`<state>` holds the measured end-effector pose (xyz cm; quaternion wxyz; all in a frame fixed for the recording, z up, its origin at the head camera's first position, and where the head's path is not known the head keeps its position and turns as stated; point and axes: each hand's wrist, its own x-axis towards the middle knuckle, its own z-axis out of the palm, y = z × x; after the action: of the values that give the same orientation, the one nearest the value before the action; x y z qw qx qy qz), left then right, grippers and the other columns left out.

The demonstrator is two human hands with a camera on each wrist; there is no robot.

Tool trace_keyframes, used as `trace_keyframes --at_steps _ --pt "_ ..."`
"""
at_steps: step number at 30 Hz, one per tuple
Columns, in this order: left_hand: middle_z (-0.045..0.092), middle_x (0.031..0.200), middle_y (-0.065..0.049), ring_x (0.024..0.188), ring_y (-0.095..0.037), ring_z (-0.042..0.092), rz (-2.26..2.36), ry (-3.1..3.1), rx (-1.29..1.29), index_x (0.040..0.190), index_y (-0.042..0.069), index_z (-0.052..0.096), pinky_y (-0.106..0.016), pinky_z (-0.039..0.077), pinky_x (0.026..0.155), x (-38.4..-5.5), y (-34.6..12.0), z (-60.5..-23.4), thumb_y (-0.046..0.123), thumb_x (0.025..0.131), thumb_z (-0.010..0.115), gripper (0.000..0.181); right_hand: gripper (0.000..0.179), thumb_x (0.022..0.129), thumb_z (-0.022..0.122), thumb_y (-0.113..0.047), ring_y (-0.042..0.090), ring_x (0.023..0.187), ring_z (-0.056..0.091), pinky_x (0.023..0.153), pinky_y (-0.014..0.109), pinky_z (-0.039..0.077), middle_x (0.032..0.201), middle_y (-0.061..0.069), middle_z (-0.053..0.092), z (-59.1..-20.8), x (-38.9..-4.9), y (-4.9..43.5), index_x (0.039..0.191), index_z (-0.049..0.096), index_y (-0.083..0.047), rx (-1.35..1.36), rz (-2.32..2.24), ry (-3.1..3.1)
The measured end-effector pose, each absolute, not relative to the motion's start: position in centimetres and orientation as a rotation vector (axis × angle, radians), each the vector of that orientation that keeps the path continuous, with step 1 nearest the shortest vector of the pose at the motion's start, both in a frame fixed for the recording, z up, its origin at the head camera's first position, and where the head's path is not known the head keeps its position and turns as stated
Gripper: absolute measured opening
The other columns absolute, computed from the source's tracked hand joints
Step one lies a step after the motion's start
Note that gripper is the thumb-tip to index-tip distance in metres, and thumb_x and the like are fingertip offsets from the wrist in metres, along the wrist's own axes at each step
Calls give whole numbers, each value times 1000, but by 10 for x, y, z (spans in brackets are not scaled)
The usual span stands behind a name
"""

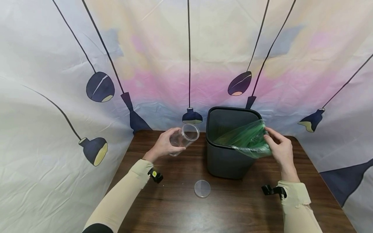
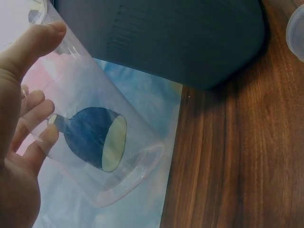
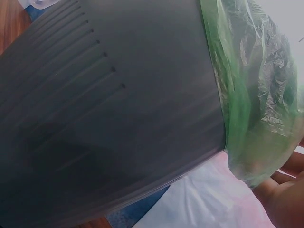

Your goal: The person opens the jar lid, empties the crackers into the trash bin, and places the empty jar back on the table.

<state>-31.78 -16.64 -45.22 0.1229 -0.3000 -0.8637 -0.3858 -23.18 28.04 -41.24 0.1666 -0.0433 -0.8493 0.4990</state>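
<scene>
My left hand grips a clear plastic jar, tilted with its open mouth up and toward the right. In the left wrist view the thumb and curled fingers close round the jar, and the backdrop shows through its wall. My right hand pinches the edge of a thin green plastic bag at the right rim of a dark grey bin. Part of the bag lies inside the bin, and part hangs over the front right rim. The right wrist view shows the bag folded over the rim.
A round clear lid lies flat on the brown wooden table, in front of the bin. Behind the table hangs a cloth backdrop printed with lamps. The bin stands near the table's back edge.
</scene>
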Motion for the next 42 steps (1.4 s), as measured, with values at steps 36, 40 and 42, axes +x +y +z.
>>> trace_keyframes --at_steps 36,40,42 --pt "61 126 -8 113 -27 63 -1293 -2514 -834 133 10 53 -45 51 95 -310 -173 -483 24 67 91 78 45 96 57 -42 -12 103 46 76 13 43 137 6 58 -414 -234 281 138 57 -23 -99 1394 -2399" --pt "61 126 -6 112 -24 63 -1326 -2521 -817 133 10 53 -46 51 94 -308 -174 -487 26 67 91 78 45 96 57 -42 -12 105 47 76 13 43 137 6 58 -414 -234 281 138 57 -24 -101 1392 -2404" --pt "61 126 -6 113 -24 62 -1350 -2518 -812 133 11 53 -46 50 94 -308 -174 -489 26 67 91 78 46 96 57 -42 -10 107 47 77 13 43 139 7 56 -413 -233 281 138 57 -24 -106 1397 -2410"
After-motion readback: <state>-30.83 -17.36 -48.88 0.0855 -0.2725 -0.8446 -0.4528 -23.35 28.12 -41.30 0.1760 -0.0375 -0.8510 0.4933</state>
